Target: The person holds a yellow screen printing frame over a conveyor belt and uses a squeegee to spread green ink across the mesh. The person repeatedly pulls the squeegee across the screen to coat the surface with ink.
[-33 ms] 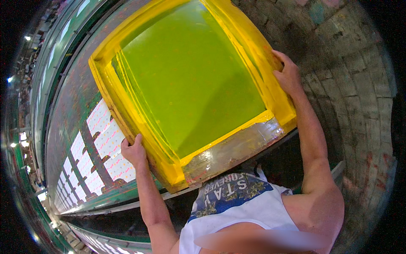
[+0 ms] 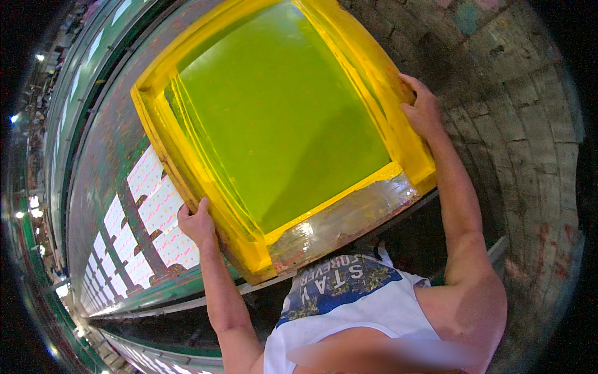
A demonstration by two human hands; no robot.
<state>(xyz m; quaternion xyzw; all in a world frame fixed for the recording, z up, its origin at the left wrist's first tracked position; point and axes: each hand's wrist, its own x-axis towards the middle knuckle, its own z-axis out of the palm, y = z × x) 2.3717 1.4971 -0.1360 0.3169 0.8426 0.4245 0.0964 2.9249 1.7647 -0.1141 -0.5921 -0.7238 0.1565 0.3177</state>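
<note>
Head view. One screen in my hands: a large rectangular printing screen (image 2: 280, 118), thick yellow frame, translucent yellow-green mesh stretched inside. Near edge of the frame is wrapped in shiny clear tape, silvery where light hits it. It lies tilted over the long table. My left hand (image 2: 198, 223) grips its left rail near the lower corner; my right hand (image 2: 422, 109) grips the right rail, further up.

No packages or signs seen. Left of the screen, on the table: a row of white printed rectangles (image 2: 149, 215) with small coloured dots, separated by dark reddish bands, running off toward the lower left.
</note>
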